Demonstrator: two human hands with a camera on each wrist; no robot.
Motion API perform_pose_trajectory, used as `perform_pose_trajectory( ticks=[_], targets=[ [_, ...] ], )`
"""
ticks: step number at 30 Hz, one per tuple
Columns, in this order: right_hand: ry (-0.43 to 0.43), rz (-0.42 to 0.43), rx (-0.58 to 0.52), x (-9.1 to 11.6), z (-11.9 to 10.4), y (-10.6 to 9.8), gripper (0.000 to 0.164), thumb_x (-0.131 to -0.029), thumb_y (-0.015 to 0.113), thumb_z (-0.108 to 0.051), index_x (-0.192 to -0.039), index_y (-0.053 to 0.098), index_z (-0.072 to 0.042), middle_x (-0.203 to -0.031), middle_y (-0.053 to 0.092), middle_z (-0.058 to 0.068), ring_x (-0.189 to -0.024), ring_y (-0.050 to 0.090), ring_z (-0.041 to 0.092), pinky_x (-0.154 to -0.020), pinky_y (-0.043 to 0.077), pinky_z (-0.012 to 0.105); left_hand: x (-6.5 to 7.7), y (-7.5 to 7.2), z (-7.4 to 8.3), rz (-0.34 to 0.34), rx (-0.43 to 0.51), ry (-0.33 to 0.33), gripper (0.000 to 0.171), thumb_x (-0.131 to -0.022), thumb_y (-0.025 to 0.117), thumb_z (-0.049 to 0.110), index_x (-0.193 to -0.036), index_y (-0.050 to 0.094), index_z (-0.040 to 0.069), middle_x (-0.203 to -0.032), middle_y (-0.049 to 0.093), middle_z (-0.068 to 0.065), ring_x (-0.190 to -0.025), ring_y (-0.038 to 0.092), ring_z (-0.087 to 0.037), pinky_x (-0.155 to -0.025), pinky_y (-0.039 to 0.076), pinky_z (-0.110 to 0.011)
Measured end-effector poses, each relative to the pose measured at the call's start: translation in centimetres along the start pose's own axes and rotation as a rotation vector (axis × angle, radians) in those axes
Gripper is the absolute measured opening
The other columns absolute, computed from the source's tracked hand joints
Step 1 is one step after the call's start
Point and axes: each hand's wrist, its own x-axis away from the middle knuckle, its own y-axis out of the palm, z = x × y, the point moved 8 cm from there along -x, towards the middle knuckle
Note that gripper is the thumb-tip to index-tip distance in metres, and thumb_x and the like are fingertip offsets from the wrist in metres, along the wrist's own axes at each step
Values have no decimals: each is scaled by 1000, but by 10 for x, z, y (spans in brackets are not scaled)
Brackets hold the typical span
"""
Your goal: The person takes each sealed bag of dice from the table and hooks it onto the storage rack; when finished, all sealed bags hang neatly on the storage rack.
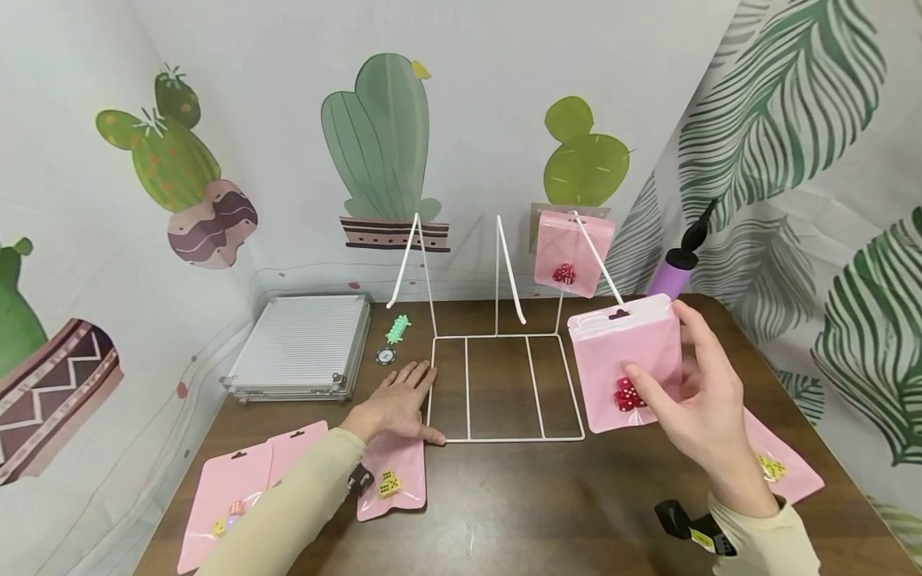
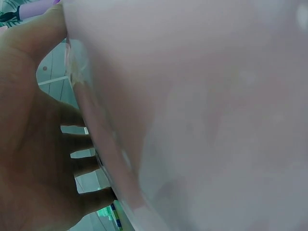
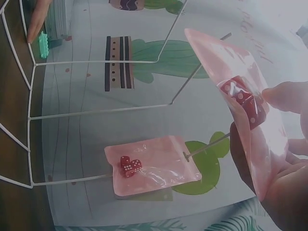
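My right hand (image 1: 702, 408) pinches a pink zip pouch (image 1: 601, 376) with red dice (image 1: 628, 395) inside, thumb on its front. The pouch's hang hole is at the front tip of the right prong of a white wire rack (image 1: 504, 439); whether the tip is through it I cannot tell. Another pink pouch with red dice (image 3: 149, 165) hangs farther back on that prong. My left hand (image 1: 396, 406) rests with spread fingers at the left side of the rack's base. Below it lies a pink pouch with yellow dice (image 1: 403, 460), which fills much of the left wrist view.
Pink pouches (image 1: 238, 472) lie at the front left, partly under my left sleeve; another pouch (image 1: 792, 472) lies at the right. A silver case (image 1: 298, 344), a green toy (image 1: 398, 329) and a poker chip (image 1: 386, 355) are left of the rack. A purple pump (image 1: 673, 272) stands behind.
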Motion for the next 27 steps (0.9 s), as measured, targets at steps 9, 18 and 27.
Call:
perform_pose_trajectory(
  ticks=[9,18,27],
  targets=[
    [25,2,18,-3,13,1,97,-56,79,23,-143,43,1,-108,54,2,-68,59,-9,-48,49,11,-1,2,-1,-7,-9,-4,132,-59,65,86,-157,18,11,-164,13,-11,-150,13,-33,-119,18,-55],
    [41,20,4,-6,18,4,94,-59,79,21,-144,44,-2,-108,54,-2,-70,61,-10,-51,49,10,1,1,-1,-3,-5,-3,131,-60,66,84,-156,19,10,-163,15,-11,-150,14,-33,-118,18,-55],
    [65,22,19,-12,17,6,90,-63,79,18,-144,45,-5,-107,54,-6,-68,61,-11,-50,48,9,0,2,-1,9,-17,4,131,-60,64,85,-157,18,10,-163,15,-12,-150,14,-34,-118,19,-55]
  ],
)
